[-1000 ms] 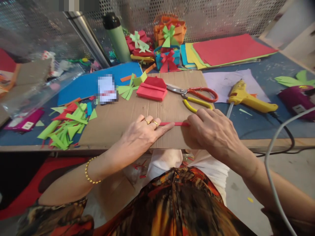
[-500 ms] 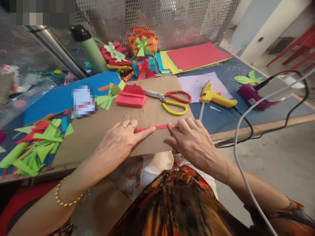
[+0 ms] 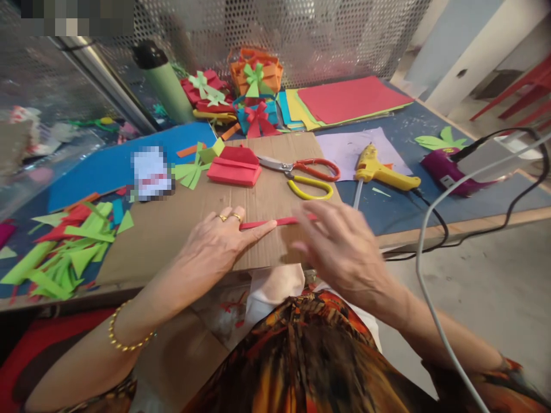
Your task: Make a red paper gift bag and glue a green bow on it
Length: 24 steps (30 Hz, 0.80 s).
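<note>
A narrow red paper strip [image 3: 284, 221] lies across the cardboard [image 3: 172, 246] at the front of the table. My left hand [image 3: 215, 241] is closed on the strip's left end, thumb stretched along it and pressing it down. Over the strip's right end is my right hand [image 3: 344, 241], its fingers smeared by motion; contact with the paper is unclear. Beyond the strip sit a small folded red paper box [image 3: 235, 166] and scissors [image 3: 297, 169] with one red and one yellow handle, blades apart. A yellow glue gun [image 3: 383, 169] rests to the right on a lilac sheet [image 3: 344, 146].
Green and red paper scraps [image 3: 77, 252] pile at left near a blurred-out card [image 3: 151, 173]. Behind are a green bottle [image 3: 166, 86], an orange paper basket [image 3: 257, 71] and coloured sheets [image 3: 353, 100]. A purple tool [image 3: 451, 172] and a white cable [image 3: 424, 275] are at right.
My right hand has lifted slightly and its fingers have loosened from their press on the strip. My left hand stays in place. The whole view has shifted a little.
</note>
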Motion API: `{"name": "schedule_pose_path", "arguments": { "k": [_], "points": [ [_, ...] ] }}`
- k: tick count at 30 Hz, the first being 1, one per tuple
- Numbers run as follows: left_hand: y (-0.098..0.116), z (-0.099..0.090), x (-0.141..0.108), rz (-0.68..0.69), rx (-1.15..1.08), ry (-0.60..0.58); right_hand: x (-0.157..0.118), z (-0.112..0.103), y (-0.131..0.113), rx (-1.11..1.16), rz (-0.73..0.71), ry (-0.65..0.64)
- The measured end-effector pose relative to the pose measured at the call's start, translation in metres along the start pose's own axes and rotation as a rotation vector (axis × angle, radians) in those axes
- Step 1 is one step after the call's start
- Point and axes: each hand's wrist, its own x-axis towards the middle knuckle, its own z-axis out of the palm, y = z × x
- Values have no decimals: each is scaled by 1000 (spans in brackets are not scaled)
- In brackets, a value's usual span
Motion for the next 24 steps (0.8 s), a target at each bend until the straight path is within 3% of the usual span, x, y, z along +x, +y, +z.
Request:
{"name": "schedule_pose_path", "arguments": {
  "k": [3,7,14,22,24],
  "points": [
    [4,-1,0,-13,20,-23,3,20,-16,138,-127,-96],
    [11,1,-6,-61,-4,24,-5,35,-21,173,-66,-149],
    [21,3,-33,-181,-3,184,-9,36,-17,222,-66,-142],
    [15,-3,-60,-400,63,137,-10,40,-16,199,-92,-110],
    [19,-9,-55,-451,69,191,-11,41,-16,218,-83,-108]
  ]
}}
